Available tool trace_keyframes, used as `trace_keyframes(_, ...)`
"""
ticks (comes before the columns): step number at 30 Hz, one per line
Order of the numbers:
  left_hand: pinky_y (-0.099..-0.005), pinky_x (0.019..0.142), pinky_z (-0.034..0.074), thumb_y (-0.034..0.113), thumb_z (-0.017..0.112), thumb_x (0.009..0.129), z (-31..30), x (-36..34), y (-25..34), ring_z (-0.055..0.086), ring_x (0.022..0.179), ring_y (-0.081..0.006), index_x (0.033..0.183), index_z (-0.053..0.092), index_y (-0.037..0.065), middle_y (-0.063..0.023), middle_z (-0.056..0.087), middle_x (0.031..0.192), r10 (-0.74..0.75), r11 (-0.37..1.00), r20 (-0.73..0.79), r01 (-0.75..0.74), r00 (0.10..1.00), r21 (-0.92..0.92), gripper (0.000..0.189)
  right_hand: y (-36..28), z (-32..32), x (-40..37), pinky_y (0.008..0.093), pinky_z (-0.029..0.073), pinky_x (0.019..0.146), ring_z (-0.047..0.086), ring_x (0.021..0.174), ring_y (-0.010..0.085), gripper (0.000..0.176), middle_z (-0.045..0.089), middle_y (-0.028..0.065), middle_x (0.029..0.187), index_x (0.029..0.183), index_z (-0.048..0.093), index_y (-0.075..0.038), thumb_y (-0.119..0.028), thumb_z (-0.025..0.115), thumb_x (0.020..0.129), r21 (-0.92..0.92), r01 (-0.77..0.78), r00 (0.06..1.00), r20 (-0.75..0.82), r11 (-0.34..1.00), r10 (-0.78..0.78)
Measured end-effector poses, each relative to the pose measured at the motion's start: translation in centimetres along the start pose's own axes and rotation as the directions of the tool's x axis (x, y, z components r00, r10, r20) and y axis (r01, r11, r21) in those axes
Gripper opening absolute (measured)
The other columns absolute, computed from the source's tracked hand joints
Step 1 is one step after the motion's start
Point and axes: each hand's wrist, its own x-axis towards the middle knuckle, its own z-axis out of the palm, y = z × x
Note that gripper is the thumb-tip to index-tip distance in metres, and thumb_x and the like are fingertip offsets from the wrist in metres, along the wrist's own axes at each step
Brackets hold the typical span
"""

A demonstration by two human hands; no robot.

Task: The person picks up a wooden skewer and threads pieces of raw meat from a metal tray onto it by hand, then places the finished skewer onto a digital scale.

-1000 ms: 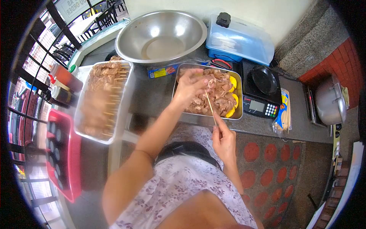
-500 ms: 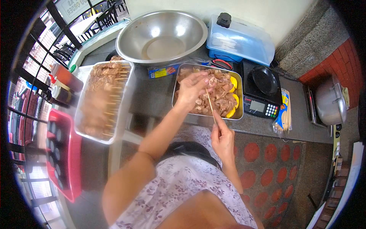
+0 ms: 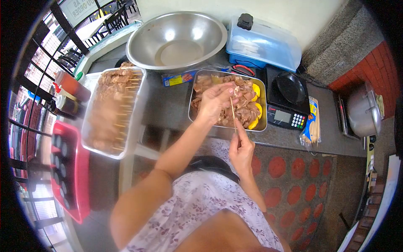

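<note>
Okay, the metal tray of raw meat sits at the counter's near edge, its front rim just short of that edge. Bare counter lies between the tray's left rim and the clear plastic container of finished skewers, which is the one open strip for moving a hand. The right side is tight: a black scale sits just beside the tray's right rim, and a packet of sticks lies just beyond it near the front edge. The back is crowded too: a big steel bowl and a blue lidded box line the far edge by the wall, with a small blue-and-yellow box between bowl and tray. Sauce bottles stand at the far left, with a red tray below them. The left hand is over the middle of the tray, fingers bent and pressed together, pinching a meat piece at the top end of the skewer. The right hand is off the counter, just in front of its near edge, thumb and fingers closed tight on the skewer's lower end. The skewer stands steeply, tilted slightly, its tip over the tray's centre. Yellow pieces lie along the tray's right rim.
</note>
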Motion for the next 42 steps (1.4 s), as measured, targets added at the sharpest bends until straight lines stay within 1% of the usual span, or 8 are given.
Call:
trace_keyframes(3,-0.0318,0.076,0.057,0.006,0.063,0.087,0.1,-0.2,0.1,0.065,0.090,-0.0214,0.112,0.055,-0.004,-0.0123,0.063,0.102,-0.042,0.999,0.036,0.043,0.998,-0.019,0.028,-0.3,-0.3,0.2,0.0230,0.037,0.047,0.043,0.052,0.0048,0.043,0.050,0.0029,0.060,0.126,0.055,-0.004,0.006,0.048,0.085,0.005,-0.022,1.000,-0.012,1.000,0.022)
trace_keyframes(5,-0.0320,0.076,0.057,0.007,0.062,0.087,0.3,-0.4,0.0,0.065,0.090,-0.0216,0.112,0.055,-0.004,-0.0122,0.062,0.101,-0.059,0.998,0.053,0.061,0.997,-0.029,0.028,-0.9,-0.9,0.3,0.0360,0.051,0.064,0.068,0.078,0.0339,0.041,0.062,0.0291,0.091,0.124,0.055,-0.002,0.004,0.050,0.084,-0.002,-0.198,0.977,0.081,0.980,0.197)
trace_keyframes(12,-0.0385,0.090,0.051,0.015,0.055,0.093,1.1,-1.0,-0.5,0.062,0.099,-0.0254,0.121,0.047,-0.004,-0.0193,0.059,0.113,-0.063,0.997,0.104,0.067,0.993,-0.031,0.035,-0.8,-0.6,1.1,0.0353,0.051,0.068,0.068,0.082,0.0324,0.040,0.063,0.0278,0.092,0.124,0.055,-0.002,0.003,0.049,0.085,0.005,-0.070,0.998,0.005,0.998,0.070)
trace_keyframes(16,-0.0426,0.093,0.050,0.020,0.052,0.095,0.6,-0.6,1.8,0.061,0.101,-0.0298,0.124,0.044,-0.006,-0.0223,0.058,0.115,-0.325,0.908,0.152,0.353,0.933,-0.225,0.040,-0.6,-0.9,1.4,0.0224,0.036,0.048,0.041,0.052,0.0049,0.042,0.049,0.0013,0.061,0.125,0.056,-0.003,0.006,0.047,0.084,0.041,-0.008,0.999,-0.040,0.999,0.010)
trace_keyframes(23,-0.0374,0.084,0.054,0.019,0.052,0.095,-0.2,-0.2,1.7,0.064,0.097,-0.0280,0.117,0.050,-0.007,-0.0210,0.061,0.108,-0.152,0.987,0.195,0.137,0.969,0.088,0.035,-0.9,-0.8,1.4,0.0215,0.036,0.050,0.041,0.056,0.0035,0.040,0.050,-0.0002,0.063,0.125,0.056,-0.003,0.004,0.048,0.086,0.054,-0.030,0.999,-0.014,0.998,0.031)
trace_keyframes(29,-0.0374,0.083,0.055,0.016,0.055,0.093,0.5,-0.6,2.2,0.065,0.095,-0.0257,0.117,0.052,-0.008,-0.0171,0.063,0.105,-0.138,0.990,0.142,0.142,0.980,-0.015,0.034,-1.2,-1.2,1.1,0.0289,0.048,0.066,0.063,0.072,0.0153,0.038,0.066,0.0220,0.090,0.125,0.055,-0.004,0.001,0.050,0.088,0.052,-0.142,0.989,0.054,0.989,0.139)
trace_keyframes(36,-0.0367,0.083,0.055,0.016,0.056,0.093,0.4,-0.4,0.8,0.064,0.096,-0.0244,0.114,0.054,-0.006,-0.0179,0.063,0.107,-0.059,0.998,0.077,0.060,0.995,-0.012,0.031,-0.6,-0.7,1.1,0.0221,0.038,0.050,0.043,0.057,0.0039,0.041,0.064,0.0047,0.081,0.127,0.053,-0.001,0.005,0.047,0.086,0.044,-0.035,0.999,-0.003,0.998,0.035)
trace_keyframes(42,-0.0391,0.089,0.052,0.014,0.053,0.094,2.1,-1.5,0.2,0.062,0.102,-0.0255,0.113,0.055,-0.004,-0.0163,0.063,0.108,-0.012,0.997,-0.032,0.009,0.999,-0.078,0.026,-0.6,0.4,1.1,0.0349,0.050,0.068,0.068,0.084,0.0301,0.041,0.064,0.0254,0.100,0.126,0.053,-0.002,0.003,0.047,0.086,0.074,-0.002,0.998,-0.068,0.997,0.007)
